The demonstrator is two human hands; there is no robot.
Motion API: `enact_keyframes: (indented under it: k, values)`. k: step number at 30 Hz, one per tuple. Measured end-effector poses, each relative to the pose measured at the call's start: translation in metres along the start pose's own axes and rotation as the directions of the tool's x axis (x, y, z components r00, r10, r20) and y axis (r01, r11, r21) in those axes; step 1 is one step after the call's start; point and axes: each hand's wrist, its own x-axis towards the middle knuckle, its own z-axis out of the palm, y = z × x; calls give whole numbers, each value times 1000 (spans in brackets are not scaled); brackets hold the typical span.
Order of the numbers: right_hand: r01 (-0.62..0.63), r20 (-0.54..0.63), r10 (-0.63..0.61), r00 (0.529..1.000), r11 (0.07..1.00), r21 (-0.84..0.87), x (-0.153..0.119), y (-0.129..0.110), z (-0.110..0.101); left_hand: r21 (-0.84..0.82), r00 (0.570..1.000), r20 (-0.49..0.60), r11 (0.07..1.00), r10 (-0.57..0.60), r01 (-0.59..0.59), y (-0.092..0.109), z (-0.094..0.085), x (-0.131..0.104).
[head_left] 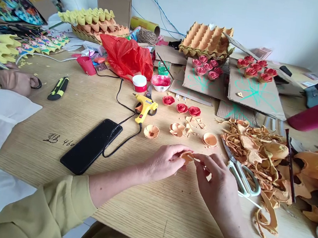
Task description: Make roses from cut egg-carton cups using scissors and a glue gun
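My left hand has its thumb and fingers closed on a small orange egg-carton cup, held just above the table. At the cup's right rim, my right hand is pinched; a small pale tip shows by its fingers, too small to name. Beyond my hands lie a cut orange flower cup, a second flower cup with scraps beside it, and a plain round cup. Scissors with pale green handles lie to the right of my right hand.
Orange carton scraps pile up at right. A yellow glue gun with its cord, a black phone and red paper roses lie ahead and left. At far left, a co-worker's hand works near a utility knife.
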Motion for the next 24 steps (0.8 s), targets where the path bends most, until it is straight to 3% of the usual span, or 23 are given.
enact_keyframes:
  k: [12, 16, 24]
  values:
    - [79, -25, -81, 996, 993, -86, -1, 4, 4, 256, 957, -41, 929, 287, -268, -1, 6, -1]
    - [90, -47, -95, 994, 992, -85, 0, 3, 2, 242, 939, -70, 919, 335, -310, -7, 13, 5]
    - [68, -61, -75, 995, 992, -111, -1, 6, 0, 116, 945, -44, 941, 323, -317, -14, 17, 14]
